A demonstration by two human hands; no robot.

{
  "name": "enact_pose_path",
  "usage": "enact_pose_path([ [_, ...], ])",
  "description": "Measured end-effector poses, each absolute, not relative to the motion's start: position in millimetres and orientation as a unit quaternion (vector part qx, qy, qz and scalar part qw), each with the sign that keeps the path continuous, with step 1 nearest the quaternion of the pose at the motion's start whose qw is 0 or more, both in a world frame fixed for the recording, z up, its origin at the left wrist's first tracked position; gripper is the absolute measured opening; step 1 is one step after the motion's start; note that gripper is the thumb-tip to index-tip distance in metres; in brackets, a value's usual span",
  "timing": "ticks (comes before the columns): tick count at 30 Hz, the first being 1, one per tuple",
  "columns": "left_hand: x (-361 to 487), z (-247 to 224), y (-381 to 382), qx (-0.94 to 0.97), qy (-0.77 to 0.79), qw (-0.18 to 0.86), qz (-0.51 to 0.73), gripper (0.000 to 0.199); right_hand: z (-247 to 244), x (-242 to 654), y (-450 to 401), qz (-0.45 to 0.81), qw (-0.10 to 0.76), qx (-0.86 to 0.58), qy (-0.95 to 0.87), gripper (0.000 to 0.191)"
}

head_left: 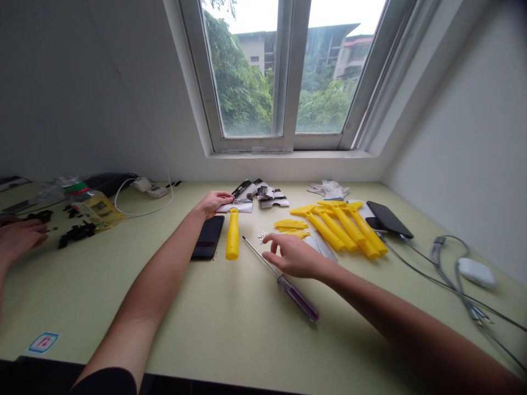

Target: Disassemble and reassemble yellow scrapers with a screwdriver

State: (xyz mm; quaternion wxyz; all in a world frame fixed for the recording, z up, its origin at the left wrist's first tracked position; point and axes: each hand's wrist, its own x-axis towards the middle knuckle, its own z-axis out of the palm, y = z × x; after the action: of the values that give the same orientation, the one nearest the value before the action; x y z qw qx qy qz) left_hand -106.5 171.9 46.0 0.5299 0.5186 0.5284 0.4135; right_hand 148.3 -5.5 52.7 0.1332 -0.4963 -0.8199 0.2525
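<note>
At the far left, another person's hand [20,238] is hovering beside a scatter of small black plastic pieces [76,233], while a crinkled yellow printed packet [97,211] is lying next to them on a pale green laminate desk [230,323]. A thin white cable [144,211] is looping behind the packet. The person's left hand [214,203] is resting on a flat white-and-black card packet [241,204], its fingers curling at the edge; whether it is gripping the card, I cannot tell. Just below, a glossy black smartphone [208,237] and a ribbed yellow plastic handle [233,235] are lying side by side, slightly apart. The 2 hands are staying well apart. The right hand [288,255] is open and empty, its fingers spreading just beside a tiny cluster of silver metal washers [262,237]. A screwdriver with a slim steel shaft and a clear purple-striped handle [297,298] is lying just below those fingers. Further right, 4 long yellow plastic scrapers [341,227] are fanning out beside flat yellow plastic blades [291,224], with crumpled white fabric gloves [329,189] behind them. Beyond are a black rectangular device [389,219], a grey cable [448,269] and a rounded white plastic device [476,272].
</note>
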Motion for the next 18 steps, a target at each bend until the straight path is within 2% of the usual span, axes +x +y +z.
enact_pose_path([
  [3,-121,43,175,0.517,0.541,0.518,0.415,0.035,46,142,-15,0.210,0.076,-0.485,-0.846,0.051],
  [10,-172,51,184,0.507,0.567,0.473,0.445,0.041,46,147,-21,0.155,-0.038,-0.473,-0.867,0.045],
  [14,-196,58,174,0.524,0.575,0.473,0.414,0.044,56,151,-20,0.148,-0.075,-0.482,-0.860,0.046],
  [18,-172,49,163,0.574,0.558,0.465,0.379,0.043,64,152,-17,0.127,-0.064,-0.497,-0.856,0.041],
])
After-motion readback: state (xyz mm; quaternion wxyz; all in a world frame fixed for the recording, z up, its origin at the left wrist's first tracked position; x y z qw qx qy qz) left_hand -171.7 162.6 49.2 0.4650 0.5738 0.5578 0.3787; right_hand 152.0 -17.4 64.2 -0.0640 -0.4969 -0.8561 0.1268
